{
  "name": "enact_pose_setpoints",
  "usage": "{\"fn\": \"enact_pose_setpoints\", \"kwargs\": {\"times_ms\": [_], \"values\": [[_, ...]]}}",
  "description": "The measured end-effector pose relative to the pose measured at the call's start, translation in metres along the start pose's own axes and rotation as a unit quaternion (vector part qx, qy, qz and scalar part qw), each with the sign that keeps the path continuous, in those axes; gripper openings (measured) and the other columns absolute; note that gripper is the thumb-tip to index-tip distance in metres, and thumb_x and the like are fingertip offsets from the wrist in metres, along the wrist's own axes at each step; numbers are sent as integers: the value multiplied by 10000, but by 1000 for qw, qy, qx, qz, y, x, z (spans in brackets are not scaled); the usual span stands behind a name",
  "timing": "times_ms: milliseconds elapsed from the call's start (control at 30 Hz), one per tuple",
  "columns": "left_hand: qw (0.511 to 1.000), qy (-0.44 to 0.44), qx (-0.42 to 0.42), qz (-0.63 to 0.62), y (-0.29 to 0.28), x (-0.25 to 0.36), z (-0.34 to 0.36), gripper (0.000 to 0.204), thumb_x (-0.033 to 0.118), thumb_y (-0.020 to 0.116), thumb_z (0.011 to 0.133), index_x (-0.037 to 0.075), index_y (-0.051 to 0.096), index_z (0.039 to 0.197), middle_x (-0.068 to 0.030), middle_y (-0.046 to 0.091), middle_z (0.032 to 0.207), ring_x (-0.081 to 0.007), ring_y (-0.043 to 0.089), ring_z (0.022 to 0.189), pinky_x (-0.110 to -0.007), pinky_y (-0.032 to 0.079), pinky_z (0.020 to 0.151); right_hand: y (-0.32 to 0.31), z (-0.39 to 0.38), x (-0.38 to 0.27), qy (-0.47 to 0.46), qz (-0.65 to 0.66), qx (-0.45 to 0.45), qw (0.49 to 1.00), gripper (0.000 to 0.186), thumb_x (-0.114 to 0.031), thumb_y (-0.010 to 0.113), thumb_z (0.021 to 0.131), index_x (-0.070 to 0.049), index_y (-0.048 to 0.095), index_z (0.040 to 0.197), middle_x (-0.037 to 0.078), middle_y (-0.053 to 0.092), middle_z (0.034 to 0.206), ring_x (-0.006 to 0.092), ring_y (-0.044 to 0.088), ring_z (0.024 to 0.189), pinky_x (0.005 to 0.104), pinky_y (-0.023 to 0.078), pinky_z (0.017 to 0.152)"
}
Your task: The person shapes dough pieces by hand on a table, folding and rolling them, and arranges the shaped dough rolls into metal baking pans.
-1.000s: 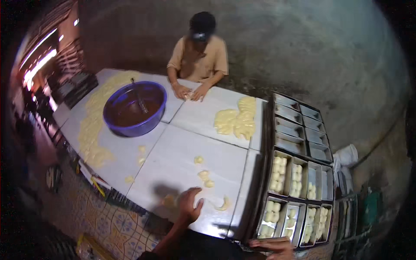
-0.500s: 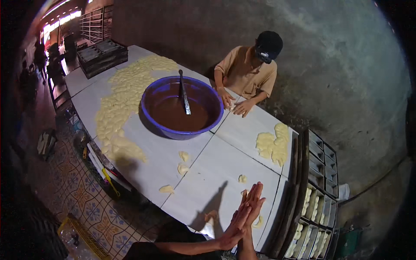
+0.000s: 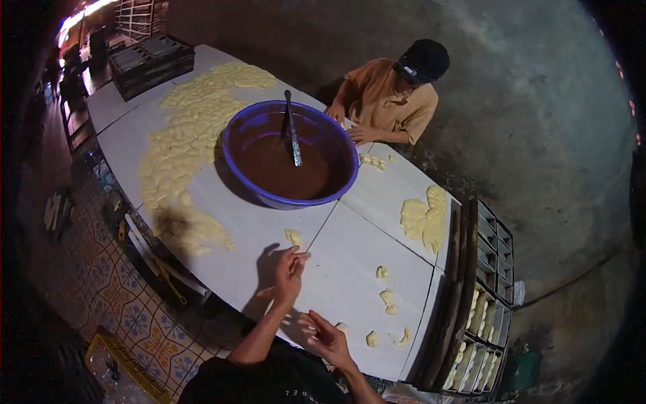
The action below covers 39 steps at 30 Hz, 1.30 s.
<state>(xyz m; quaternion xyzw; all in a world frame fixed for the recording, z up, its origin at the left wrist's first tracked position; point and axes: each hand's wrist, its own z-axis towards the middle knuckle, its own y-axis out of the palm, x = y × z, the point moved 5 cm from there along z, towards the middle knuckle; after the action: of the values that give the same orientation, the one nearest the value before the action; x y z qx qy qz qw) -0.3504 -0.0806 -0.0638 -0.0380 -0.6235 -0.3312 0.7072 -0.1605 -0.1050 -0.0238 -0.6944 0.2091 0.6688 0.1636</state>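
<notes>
My left hand [image 3: 288, 277] is over the white tabletop [image 3: 259, 232], its fingers stretched out and apart, just below a small pale dough piece [image 3: 293, 237]. Nearer to me, my right hand [image 3: 331, 342] is raised above the table edge with its thumb and fingers apart. Neither hand shows anything held, though the left palm is partly hidden. Right of my hands lie several small dough pieces, among them a lump [image 3: 372, 339], a curved strip [image 3: 402, 337] and a knobbly pair [image 3: 389, 301].
A purple basin [image 3: 289, 202] of brown material holds a long metal tool [image 3: 294, 138]. Many dough pieces [image 3: 182, 148] cover the left side; more dough [image 3: 425, 219] lies right. Baking tins [image 3: 483, 323] flank the right edge, stacked tins [image 3: 151, 64] the far left. A co-worker [image 3: 390, 101] handles dough opposite.
My hands, pressed together before, have separated, the left one moving left toward the dough pieces. The view has shifted. A twisted dough strip now lies before the co-worker, whose hands have moved left.
</notes>
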Motion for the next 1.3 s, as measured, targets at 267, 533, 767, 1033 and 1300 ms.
{"fn": "enact_pose_setpoints", "kwargs": {"times_ms": [267,533,767,1033,1300], "values": [[969,-181,158,64,-123,16,-7,335,259,559,959,42,494,712,-51,543,670,-124,453,444,-309,400,418,-43,170,30,-87,-376,58,921,368,-203,644,888,45,589,1154,169,620,1127,272,594,1009,358,535,739],[973,-186,130,29,-88,-7,-32,238,94,573,913,0,606,1129,-46,642,875,-112,605,825,-255,488,731,5,188,31,-113,-366,0,924,167,-90,666,839,11,673,971,180,577,1008,319,600,858,360,496,764],[966,-242,-89,26,-11,-3,-21,303,204,621,931,-18,629,1138,-53,668,930,-93,600,840,-264,494,743,-49,132,-4,-77,-142,110,981,155,30,660,836,35,679,989,88,585,1093,163,585,949,264,486,786],[946,-240,-169,141,42,8,-9,201,148,744,805,-39,706,869,-45,673,737,-78,587,665,-232,465,591,-73,128,-13,-78,-100,230,965,458,-450,445,987,-38,642,1013,149,518,1265,263,485,1162,382,403,950],[657,-418,-372,-506,71,35,34,1248,851,477,657,-37,165,1476,-216,409,1418,-268,409,1300,-396,313,1079,-68,134,13,56,176,-10,983,1287,-794,659,609,-193,-17,1523,153,138,1540,331,286,1380,490,350,1069]]}}
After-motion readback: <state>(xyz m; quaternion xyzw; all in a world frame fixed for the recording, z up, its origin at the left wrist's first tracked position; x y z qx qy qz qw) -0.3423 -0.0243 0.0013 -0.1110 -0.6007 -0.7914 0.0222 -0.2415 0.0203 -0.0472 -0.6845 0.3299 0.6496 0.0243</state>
